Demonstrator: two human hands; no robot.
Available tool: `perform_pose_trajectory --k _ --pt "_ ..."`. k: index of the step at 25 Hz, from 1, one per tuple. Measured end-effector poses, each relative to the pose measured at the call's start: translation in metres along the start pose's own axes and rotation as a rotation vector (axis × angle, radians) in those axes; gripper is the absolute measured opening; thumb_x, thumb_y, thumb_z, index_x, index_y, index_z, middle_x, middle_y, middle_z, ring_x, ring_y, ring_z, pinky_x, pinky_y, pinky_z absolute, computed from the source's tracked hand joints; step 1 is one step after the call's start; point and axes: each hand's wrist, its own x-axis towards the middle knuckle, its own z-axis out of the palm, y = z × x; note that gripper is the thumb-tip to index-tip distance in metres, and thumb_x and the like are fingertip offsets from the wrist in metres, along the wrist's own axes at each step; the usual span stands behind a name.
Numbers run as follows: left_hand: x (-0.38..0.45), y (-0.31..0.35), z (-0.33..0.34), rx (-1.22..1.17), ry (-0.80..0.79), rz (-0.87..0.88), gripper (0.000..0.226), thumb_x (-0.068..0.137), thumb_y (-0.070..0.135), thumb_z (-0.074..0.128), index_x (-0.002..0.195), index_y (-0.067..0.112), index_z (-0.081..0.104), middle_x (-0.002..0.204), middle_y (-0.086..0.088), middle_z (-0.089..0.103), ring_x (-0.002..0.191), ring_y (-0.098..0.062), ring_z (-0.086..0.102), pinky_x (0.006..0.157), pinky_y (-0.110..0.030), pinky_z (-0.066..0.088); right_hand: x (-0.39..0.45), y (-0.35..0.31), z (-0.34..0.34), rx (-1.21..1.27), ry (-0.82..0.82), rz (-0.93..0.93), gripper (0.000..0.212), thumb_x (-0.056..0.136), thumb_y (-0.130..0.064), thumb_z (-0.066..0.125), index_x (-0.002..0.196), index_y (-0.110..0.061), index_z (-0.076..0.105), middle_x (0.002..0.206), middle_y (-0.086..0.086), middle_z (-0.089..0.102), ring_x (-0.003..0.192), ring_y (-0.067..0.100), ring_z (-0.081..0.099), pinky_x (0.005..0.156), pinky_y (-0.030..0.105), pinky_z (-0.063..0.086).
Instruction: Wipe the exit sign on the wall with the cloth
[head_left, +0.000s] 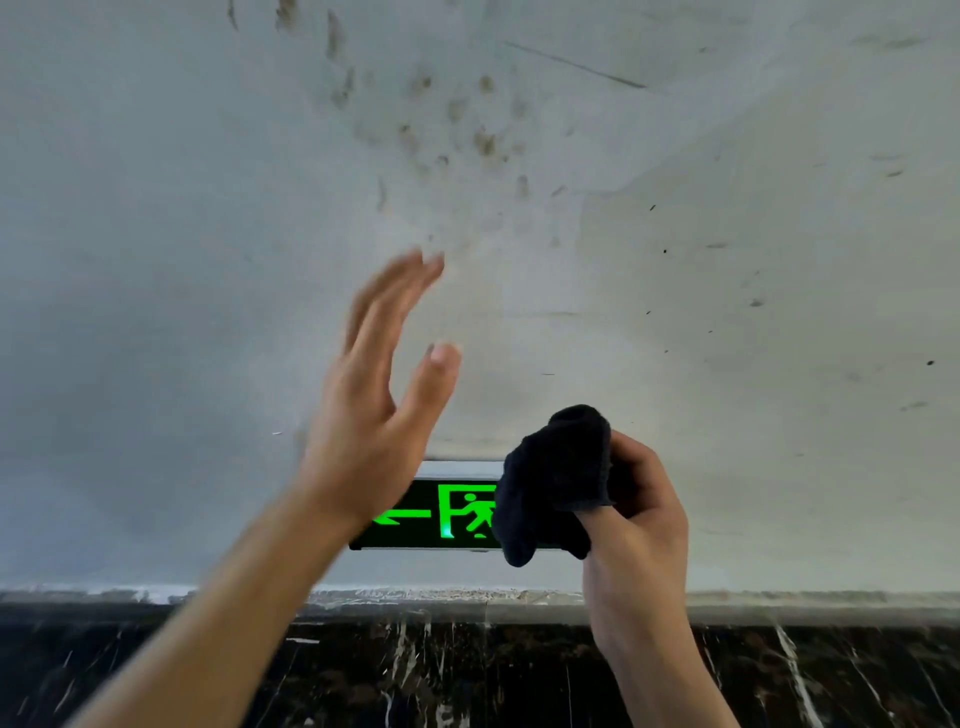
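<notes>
The exit sign (447, 512) is a black panel with a glowing green arrow and running figure, mounted low on the white wall. Its left end is covered by my left wrist and its right end by the cloth. My right hand (641, 519) is closed around a bunched dark cloth (558, 478), held in front of the sign's right part. My left hand (379, 395) is raised above and left of the sign, blurred, fingers straight and apart, holding nothing.
The white wall (727, 260) carries brown smudges (483, 140) and scuff marks above the sign. Below the sign runs a pale ledge (415, 597), then a dark marble skirting with white veins (467, 675).
</notes>
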Motion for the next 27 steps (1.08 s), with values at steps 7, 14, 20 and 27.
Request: perform_pose_trajectory --k 7,14,20,27 --pt "-0.085 0.002 0.021 -1.240 -0.262 -1.019 0.061 0.081 0.055 0.066 0.132 0.022 0.064 0.133 -0.012 0.066 0.117 -0.023 0.066 0.083 -0.033 0.059 -0.011 0.008 0.038 -0.608 -0.220 -0.169 0.041 0.076 -0.019 0.076 0.105 -0.045 0.064 0.104 -0.020 0.070 0.101 -0.003 0.062 0.083 0.021 0.053" --pt "-0.093 -0.014 0.006 -1.229 0.060 -1.067 0.047 0.070 0.024 0.077 0.117 0.024 0.073 0.111 -0.014 0.073 0.090 -0.024 0.071 0.066 -0.028 0.060 0.025 -0.016 0.047 -0.756 -0.477 -0.318 0.054 0.080 -0.042 0.053 0.133 -0.048 0.043 0.145 -0.023 0.043 0.134 -0.001 0.034 0.109 0.039 0.035" --pt "-0.100 -0.025 -0.006 -1.123 0.193 -1.069 0.030 0.079 0.023 0.064 0.106 0.027 0.076 0.117 -0.011 0.073 0.097 -0.023 0.071 0.076 -0.034 0.054 0.113 -0.012 0.064 -1.494 -0.071 -1.234 0.060 0.092 -0.038 0.051 0.147 -0.018 0.038 0.156 0.010 0.035 0.145 0.031 0.024 0.117 0.051 0.005" --pt "-0.100 -0.051 -0.019 -0.909 0.358 -0.944 0.030 0.079 0.016 0.065 0.108 0.021 0.072 0.106 -0.005 0.077 0.096 -0.023 0.075 0.069 -0.032 0.060 0.158 0.003 0.054 -1.589 -0.031 -1.448 0.061 0.098 -0.045 0.041 0.153 -0.022 0.023 0.157 0.003 0.022 0.144 0.031 0.016 0.117 0.050 -0.008"
